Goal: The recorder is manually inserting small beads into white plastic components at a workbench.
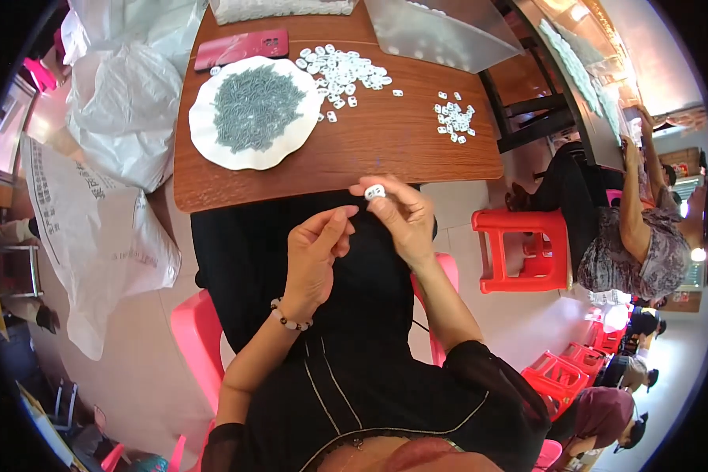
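Observation:
My right hand pinches a small white plastic piece with dark holes between thumb and fingers, just off the table's near edge. Close beside it on the left, my left hand has its thumb and forefinger pressed together; anything in that pinch is too small to make out. Thin grey rod-like pieces are heaped on a white wavy-rimmed plate at the table's left. Loose white pieces of the same kind lie right of the plate, and a smaller group sits near the right edge.
The brown wooden table also bears a red phone behind the plate and a translucent bin at the back. White sacks stand left. A red stool and a seated person are to the right.

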`<state>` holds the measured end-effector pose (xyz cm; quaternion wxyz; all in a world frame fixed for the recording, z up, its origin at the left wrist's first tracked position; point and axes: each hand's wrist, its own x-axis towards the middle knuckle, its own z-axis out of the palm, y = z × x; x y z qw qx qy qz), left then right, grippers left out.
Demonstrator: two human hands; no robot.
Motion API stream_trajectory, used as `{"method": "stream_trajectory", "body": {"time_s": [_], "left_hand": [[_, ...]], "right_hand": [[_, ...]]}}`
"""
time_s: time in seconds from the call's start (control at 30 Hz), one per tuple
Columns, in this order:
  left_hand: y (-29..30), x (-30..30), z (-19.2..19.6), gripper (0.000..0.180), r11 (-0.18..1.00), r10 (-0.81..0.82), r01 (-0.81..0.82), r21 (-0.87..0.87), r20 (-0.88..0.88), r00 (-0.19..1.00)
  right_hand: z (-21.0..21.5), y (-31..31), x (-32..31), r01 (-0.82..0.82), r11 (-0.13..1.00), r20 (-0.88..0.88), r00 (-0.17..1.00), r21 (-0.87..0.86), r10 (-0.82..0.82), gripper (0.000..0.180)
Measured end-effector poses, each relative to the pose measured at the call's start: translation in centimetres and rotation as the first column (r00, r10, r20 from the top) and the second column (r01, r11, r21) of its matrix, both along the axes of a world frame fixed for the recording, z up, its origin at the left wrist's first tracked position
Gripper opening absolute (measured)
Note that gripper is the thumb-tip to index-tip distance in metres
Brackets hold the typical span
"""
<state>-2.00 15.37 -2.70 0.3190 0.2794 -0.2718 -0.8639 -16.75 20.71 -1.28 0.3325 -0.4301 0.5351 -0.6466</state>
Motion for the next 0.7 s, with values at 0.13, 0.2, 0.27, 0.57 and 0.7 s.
{"method": "stream_trajectory", "body": {"time_s": [0.13,0.2,0.27,0.57,0.7], "left_hand": [[-0.4,0.2,-0.5,0.024,1.000,0.009,-0.009,-0.003,-0.003,1.000],[-0.4,0.2,-0.6,0.024,1.000,0.019,-0.019,0.021,-0.008,1.000],[-0.4,0.2,-0.7,0.024,1.000,0.020,-0.020,0.020,-0.008,1.000],[-0.8,0.2,-0.5,0.024,1.000,0.011,-0.012,0.001,0.009,1.000],[-0.9,0.3,-0.7,0.024,1.000,0.016,-0.016,0.002,0.023,1.000]], "right_hand": [[2.2,-0.2,-2.5,0.122,0.981,-0.082,0.990,0.151,-0.111,0.028],[2.2,-0.2,-4.9,0.164,0.969,-0.178,0.975,0.186,-0.131,0.029],[2.3,-0.5,-7.4,0.279,0.941,-0.418,0.891,0.194,-0.178,0.028],[2.8,-4.1,-12.0,0.401,0.888,-0.611,0.769,0.227,-0.190,0.028],[5.2,-7.3,-14.2,0.347,0.920,-0.750,0.654,0.180,-0.100,0.023]]}}
